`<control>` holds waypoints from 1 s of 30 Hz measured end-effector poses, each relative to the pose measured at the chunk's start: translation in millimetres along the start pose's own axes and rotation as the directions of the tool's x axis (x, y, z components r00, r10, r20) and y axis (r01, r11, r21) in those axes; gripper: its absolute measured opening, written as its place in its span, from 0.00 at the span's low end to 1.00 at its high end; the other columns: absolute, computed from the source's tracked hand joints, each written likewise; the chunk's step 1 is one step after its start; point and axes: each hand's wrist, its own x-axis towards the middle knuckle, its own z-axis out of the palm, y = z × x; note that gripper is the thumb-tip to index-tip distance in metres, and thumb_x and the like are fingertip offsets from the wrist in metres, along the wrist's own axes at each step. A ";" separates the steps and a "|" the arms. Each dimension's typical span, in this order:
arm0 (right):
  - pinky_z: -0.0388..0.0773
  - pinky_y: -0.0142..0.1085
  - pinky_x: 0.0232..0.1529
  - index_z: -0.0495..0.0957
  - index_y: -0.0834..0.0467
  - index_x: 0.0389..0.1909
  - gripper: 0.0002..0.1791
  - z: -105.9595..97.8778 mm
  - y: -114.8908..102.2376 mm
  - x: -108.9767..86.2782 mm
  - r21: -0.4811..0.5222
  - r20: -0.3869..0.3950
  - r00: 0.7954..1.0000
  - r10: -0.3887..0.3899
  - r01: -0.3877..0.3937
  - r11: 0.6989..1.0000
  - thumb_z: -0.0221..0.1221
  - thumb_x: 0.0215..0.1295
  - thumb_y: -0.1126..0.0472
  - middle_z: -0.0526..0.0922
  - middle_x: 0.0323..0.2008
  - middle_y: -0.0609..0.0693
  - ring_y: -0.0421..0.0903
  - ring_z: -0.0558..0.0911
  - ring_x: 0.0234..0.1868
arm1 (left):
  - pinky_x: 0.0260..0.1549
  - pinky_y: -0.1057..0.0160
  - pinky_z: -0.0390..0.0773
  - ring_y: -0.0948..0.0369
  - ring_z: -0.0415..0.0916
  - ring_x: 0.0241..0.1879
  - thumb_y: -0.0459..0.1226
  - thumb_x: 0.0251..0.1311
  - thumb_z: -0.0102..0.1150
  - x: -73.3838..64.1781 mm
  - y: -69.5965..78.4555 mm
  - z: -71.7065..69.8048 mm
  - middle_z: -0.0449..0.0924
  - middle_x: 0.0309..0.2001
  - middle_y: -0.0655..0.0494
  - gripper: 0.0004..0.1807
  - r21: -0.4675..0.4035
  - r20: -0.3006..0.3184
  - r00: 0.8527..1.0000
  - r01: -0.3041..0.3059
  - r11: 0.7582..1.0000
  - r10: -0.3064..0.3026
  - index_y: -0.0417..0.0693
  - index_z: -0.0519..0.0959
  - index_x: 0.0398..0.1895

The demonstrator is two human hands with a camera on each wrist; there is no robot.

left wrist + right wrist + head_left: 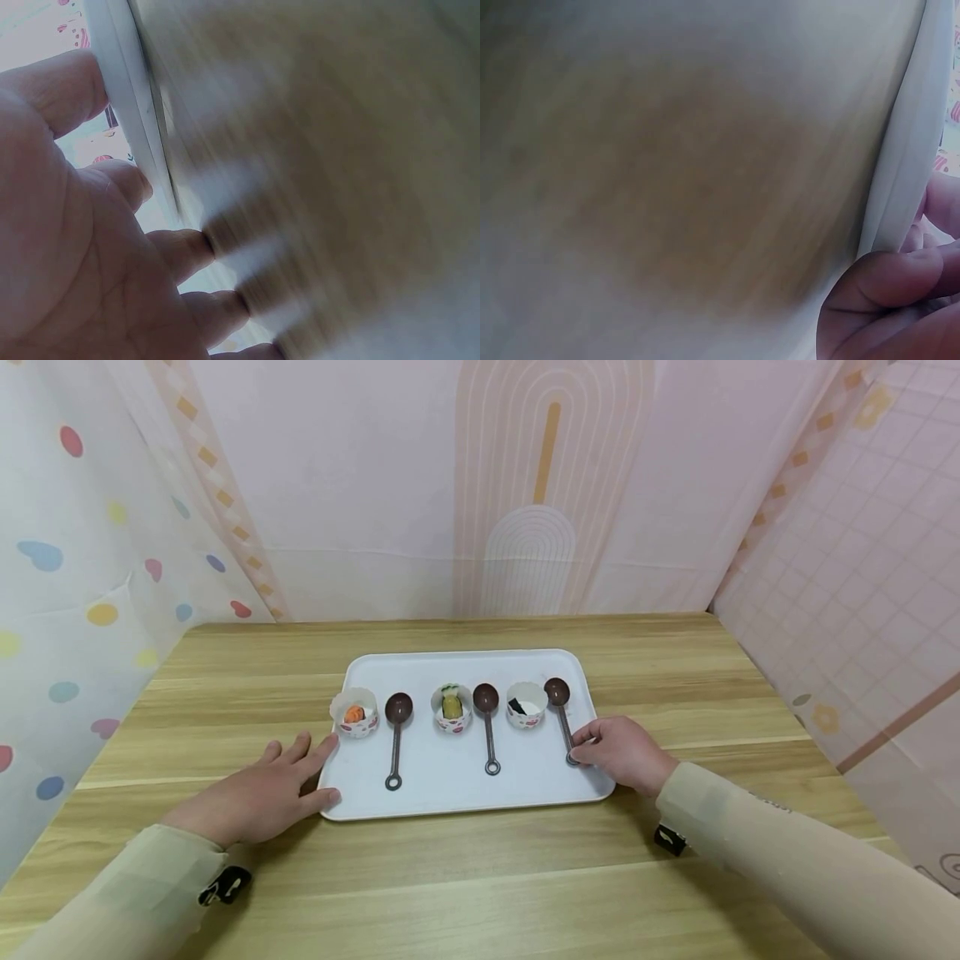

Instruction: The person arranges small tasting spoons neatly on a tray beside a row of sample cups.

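My left hand (pixel 258 795) lies spread at the left edge of a white tray (pixel 442 795), fingers straight, with fingertips on the table beside it in the left wrist view. At the tray's right side my right hand (pixel 621 753) pinches the handle end of a brown measuring scoop (pixel 557 692) between thumb and fingers. Two more brown scoops, a left one (pixel 398 708) and a middle one (pixel 486 697), lie bowl-up with handles toward me. Beside them stand three paper cups: one with an orange piece (pixel 354 714), one with a yellow-green piece (pixel 452 707), one with a black piece (pixel 516 706).
The tray sits on a wood-grain table (pixel 480 877). Patterned curtains hang behind the table (pixel 360 485) and along both sides. A dark clip-like piece (pixel 225 885) hangs at the left cuff and another (pixel 670 840) at the right.
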 end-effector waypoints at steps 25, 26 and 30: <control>0.77 0.33 0.38 0.88 0.59 0.46 0.09 1.1 -3.5 -0.2 -0.004 0.015 0.999 0.036 -0.035 0.999 0.68 0.70 0.60 0.88 0.39 0.52 0.46 0.80 0.41 | 0.61 0.20 0.64 0.14 0.45 0.73 0.69 0.74 0.44 -1.3 0.4 0.0 0.46 0.80 0.21 0.51 0.002 -0.003 1.000 0.004 1.000 -0.004 0.46 0.48 0.86; 0.77 0.33 0.37 0.88 0.59 0.46 0.09 1.2 -3.5 -0.2 -0.005 0.016 0.999 0.034 -0.034 0.999 0.68 0.70 0.60 0.88 0.39 0.52 0.46 0.80 0.41 | 0.61 0.20 0.64 0.14 0.45 0.73 0.69 0.74 0.44 -1.3 0.4 0.0 0.46 0.80 0.21 0.51 0.002 -0.003 1.000 0.003 1.000 -0.003 0.46 0.48 0.86; 0.77 0.33 0.37 0.88 0.58 0.46 0.09 0.8 -4.3 -0.3 -0.004 0.015 0.999 0.040 -0.040 0.999 0.68 0.69 0.60 0.88 0.38 0.51 0.46 0.80 0.41 | 0.62 0.20 0.64 0.14 0.45 0.73 0.69 0.74 0.43 -0.9 0.1 0.1 0.46 0.80 0.21 0.51 0.003 -0.001 1.000 0.002 1.000 -0.002 0.46 0.48 0.86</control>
